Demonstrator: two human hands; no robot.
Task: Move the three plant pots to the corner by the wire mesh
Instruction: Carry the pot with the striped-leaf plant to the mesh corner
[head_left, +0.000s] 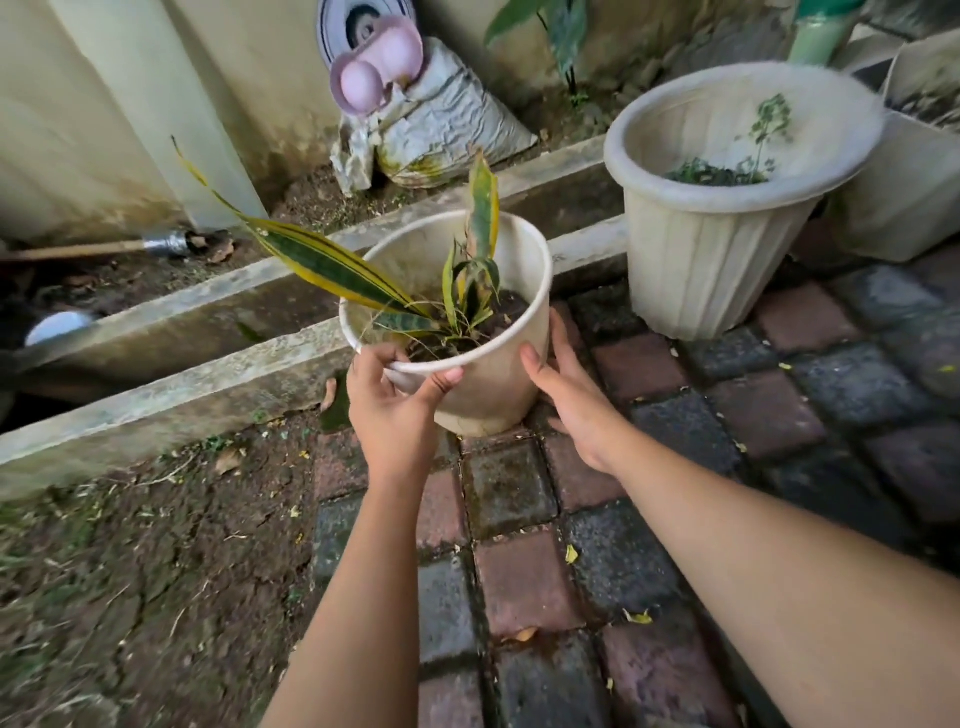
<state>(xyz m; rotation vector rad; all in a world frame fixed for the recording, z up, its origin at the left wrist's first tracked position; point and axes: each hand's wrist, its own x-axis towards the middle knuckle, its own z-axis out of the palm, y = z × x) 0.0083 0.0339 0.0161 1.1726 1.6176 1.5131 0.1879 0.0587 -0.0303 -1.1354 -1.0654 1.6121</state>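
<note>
A small white pot (493, 384) with a yellow-edged snake plant (332, 267) stands tilted on the paving, near the concrete kerb. My left hand (395, 405) grips its near rim, thumb outside and fingers hooked over the edge. My right hand (566, 389) lies flat against the pot's right side, fingers spread. To the right stands a larger ribbed white pot (711, 260) with a thin green sprig. A third, squarish white pot (914, 187) shows at the right edge, partly cut off. No wire mesh is visible.
A concrete drain channel (218, 322) runs diagonally behind the pots. Beyond it are a crumpled sack (447, 130), a pink object (379, 67) and a cream wall (130, 104). Bare soil (145, 561) lies at the left, wet chequered pavers (675, 493) at the right.
</note>
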